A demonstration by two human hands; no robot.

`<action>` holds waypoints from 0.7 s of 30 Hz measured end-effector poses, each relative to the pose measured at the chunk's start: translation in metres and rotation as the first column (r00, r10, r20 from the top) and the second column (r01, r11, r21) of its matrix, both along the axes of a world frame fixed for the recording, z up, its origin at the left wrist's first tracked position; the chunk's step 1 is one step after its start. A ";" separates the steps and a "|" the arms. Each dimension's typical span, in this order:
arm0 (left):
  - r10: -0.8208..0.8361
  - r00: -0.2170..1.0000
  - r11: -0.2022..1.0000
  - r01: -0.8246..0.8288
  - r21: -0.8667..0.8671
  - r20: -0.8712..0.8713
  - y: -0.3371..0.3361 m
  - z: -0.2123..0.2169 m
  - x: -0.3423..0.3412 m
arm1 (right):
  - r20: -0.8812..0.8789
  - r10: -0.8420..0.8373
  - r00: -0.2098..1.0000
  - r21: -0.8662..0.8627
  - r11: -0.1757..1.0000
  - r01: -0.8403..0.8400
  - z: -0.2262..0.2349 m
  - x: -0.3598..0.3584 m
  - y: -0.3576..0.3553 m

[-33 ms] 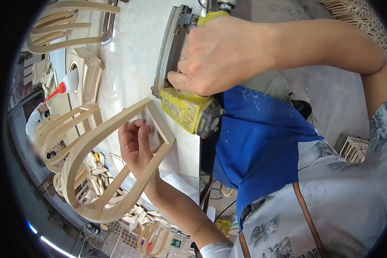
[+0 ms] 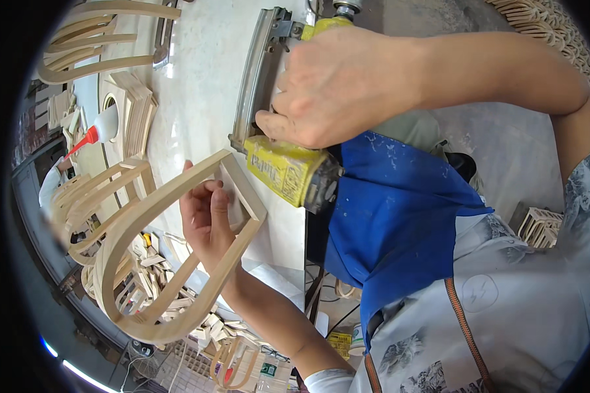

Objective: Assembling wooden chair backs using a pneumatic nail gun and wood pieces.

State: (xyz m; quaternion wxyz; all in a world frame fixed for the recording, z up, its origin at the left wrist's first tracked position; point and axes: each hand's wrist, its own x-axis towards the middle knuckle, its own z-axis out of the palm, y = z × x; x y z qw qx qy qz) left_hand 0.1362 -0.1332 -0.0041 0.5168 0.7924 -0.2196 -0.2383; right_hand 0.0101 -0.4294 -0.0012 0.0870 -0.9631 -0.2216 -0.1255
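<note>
Left hand [image 2: 206,219], fingers hooked round a bentwood frame [image 2: 167,190], likely light, stiff, best held by its rails; right hand [image 2: 337,92], fingers clenching a heavy-looking yellow nail gun [image 2: 278,169].

The right hand [image 2: 337,85] is in the upper middle of the view, its back toward the camera, fingers bent inward in a firm grip. Its wrist [image 2: 406,75] runs nearly straight into the right forearm [image 2: 472,69], which lies almost level across the picture to a sharply bent elbow [image 2: 580,101] at the far right. Lower and further left, the left hand [image 2: 204,219] points upward, fingers partly curled, thumb [image 2: 219,206] raised beside them. The left forearm [image 2: 282,321] slants up to it from the lower edge.
</note>
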 end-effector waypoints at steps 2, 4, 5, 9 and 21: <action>-0.075 0.997 0.997 0.075 0.011 -0.018 -0.012 -0.001 0.006 | 0.008 0.020 1.000 0.018 1.000 -0.020 -0.007 -0.001 -0.001; -0.061 0.998 0.996 0.062 0.059 -0.021 -0.020 -0.001 0.005 | 0.014 0.028 1.000 0.031 0.999 -0.029 -0.012 -0.003 -0.002; -0.037 0.999 0.994 0.038 0.100 -0.015 -0.023 -0.002 0.004 | 0.032 0.032 0.999 0.016 0.999 -0.033 -0.015 -0.004 -0.002; 0.025 0.998 0.989 -0.035 0.146 0.066 -0.019 -0.014 0.009 | 0.089 0.026 0.996 0.047 0.998 -0.030 -0.017 -0.007 -0.002; 0.124 0.990 0.985 -0.131 0.108 0.067 -0.023 -0.016 0.001 | 0.088 0.100 0.991 0.001 0.995 -0.101 -0.017 -0.007 0.003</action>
